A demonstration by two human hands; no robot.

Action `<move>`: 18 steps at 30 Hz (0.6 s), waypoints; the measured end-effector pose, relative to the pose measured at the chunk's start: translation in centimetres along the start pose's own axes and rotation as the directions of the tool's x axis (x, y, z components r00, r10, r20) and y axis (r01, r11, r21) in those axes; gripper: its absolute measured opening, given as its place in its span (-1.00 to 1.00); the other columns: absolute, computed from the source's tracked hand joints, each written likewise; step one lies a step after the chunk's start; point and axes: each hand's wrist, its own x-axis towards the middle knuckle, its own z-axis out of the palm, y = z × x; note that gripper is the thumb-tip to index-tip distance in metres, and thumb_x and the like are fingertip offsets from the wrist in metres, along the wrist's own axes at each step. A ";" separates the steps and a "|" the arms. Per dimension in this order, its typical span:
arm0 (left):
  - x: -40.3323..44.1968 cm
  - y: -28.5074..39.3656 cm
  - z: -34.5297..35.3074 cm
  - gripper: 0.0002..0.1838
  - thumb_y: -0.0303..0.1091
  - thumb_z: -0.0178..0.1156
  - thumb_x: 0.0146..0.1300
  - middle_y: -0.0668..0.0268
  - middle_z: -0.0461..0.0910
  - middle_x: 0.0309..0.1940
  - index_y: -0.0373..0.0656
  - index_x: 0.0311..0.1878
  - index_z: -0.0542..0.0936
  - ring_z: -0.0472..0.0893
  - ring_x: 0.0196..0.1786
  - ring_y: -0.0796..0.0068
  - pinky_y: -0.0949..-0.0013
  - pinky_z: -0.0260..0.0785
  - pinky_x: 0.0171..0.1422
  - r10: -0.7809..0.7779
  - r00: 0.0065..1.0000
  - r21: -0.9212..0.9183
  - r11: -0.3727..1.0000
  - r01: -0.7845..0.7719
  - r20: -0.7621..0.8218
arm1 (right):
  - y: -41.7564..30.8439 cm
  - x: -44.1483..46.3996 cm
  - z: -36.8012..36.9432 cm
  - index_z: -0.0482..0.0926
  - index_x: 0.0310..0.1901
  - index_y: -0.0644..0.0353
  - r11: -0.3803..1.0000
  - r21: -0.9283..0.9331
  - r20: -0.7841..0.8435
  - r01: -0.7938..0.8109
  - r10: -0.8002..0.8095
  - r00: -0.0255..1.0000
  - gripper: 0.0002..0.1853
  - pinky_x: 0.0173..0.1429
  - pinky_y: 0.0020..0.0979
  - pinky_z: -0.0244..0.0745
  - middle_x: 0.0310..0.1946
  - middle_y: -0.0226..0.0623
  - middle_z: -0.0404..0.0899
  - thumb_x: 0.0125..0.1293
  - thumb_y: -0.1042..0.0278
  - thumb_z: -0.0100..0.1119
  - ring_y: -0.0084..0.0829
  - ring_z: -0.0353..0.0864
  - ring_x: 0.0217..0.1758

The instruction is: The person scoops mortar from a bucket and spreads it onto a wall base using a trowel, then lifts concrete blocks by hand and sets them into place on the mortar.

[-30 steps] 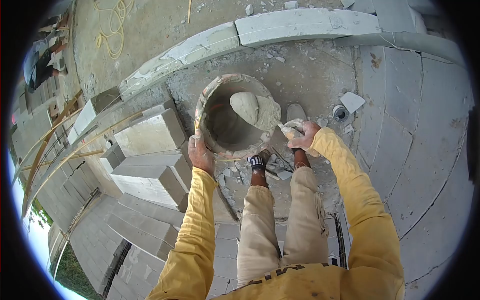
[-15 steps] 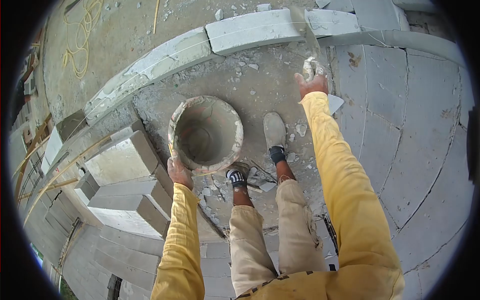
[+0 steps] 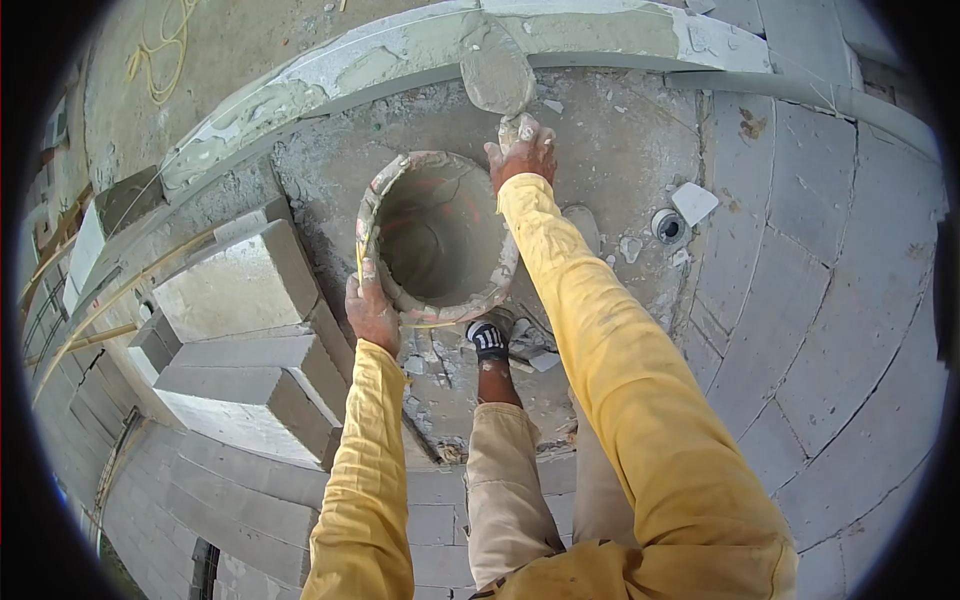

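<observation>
Looks to be at a spreading step, judging by the mortar-coated trowel (image 3: 497, 75) reaching over the curved row of blocks (image 3: 590, 30). Grips its handle in the right hand (image 3: 524, 153), fingers clamped round it, with the blade pointing forward just beyond them. Holds the bucket (image 3: 368, 225) at its left rim in the left hand (image 3: 371, 310), fingers closed against the outside. Seems to call next for a low, even blade angle over the block tops.
</observation>
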 end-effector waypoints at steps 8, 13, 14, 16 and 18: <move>-0.4 -1.4 -1.1 -0.46 0.17 0.05 0.35 0.39 0.44 -0.46 -0.23 -0.15 0.53 0.35 -0.40 0.61 0.44 0.26 -0.30 0.033 0.998 0.035 0.999 -0.031 -0.046 | 1.1 -3.6 -3.4 0.23 0.27 0.11 0.975 0.196 0.204 0.103 -0.143 0.968 -0.25 0.27 -0.03 0.31 0.15 0.08 0.31 0.05 0.25 0.39 0.13 0.35 0.22; -0.5 -2.2 -2.2 -0.47 0.14 0.08 0.34 0.39 0.43 -0.48 -0.26 -0.15 0.53 0.35 -0.41 0.59 0.45 0.27 -0.30 0.023 0.999 0.039 0.999 -0.022 -0.045 | -4.2 -2.1 -3.9 0.20 0.24 0.33 0.834 0.535 0.126 -0.137 0.082 0.989 -0.17 0.31 -0.12 0.30 0.12 0.15 0.37 -0.01 0.24 0.44 0.08 0.38 0.23; -0.3 -3.0 -2.3 -0.45 0.14 0.10 0.33 0.38 0.45 -0.46 -0.29 -0.15 0.53 0.38 -0.39 0.58 0.44 0.29 -0.28 0.037 0.996 0.054 0.998 -0.033 -0.081 | -5.8 -1.7 -4.0 0.16 0.28 0.36 0.810 0.553 0.172 -0.196 0.119 0.978 -0.14 0.33 -0.14 0.29 0.15 0.18 0.36 -0.01 0.25 0.44 0.09 0.38 0.24; -0.5 -3.0 -2.4 -0.45 0.13 0.11 0.33 0.37 0.47 -0.45 -0.30 -0.14 0.52 0.39 -0.38 0.58 0.43 0.30 -0.27 0.030 0.998 -0.003 1.000 -0.031 -0.064 | -7.8 -1.7 -1.7 0.13 0.31 0.37 0.886 0.433 0.148 -0.164 0.110 0.983 -0.10 0.35 -0.14 0.28 0.18 0.21 0.34 -0.01 0.25 0.44 0.10 0.37 0.26; -0.5 -2.8 -2.5 -0.45 0.13 0.11 0.33 0.35 0.49 -0.43 -0.31 -0.15 0.52 0.41 -0.36 0.56 0.42 0.31 -0.25 0.039 0.998 0.005 0.999 -0.039 -0.059 | -9.5 -2.5 0.4 0.09 0.35 0.35 0.901 0.415 0.160 -0.124 0.062 0.985 -0.06 0.38 -0.14 0.25 0.23 0.26 0.29 0.00 0.26 0.44 0.11 0.32 0.32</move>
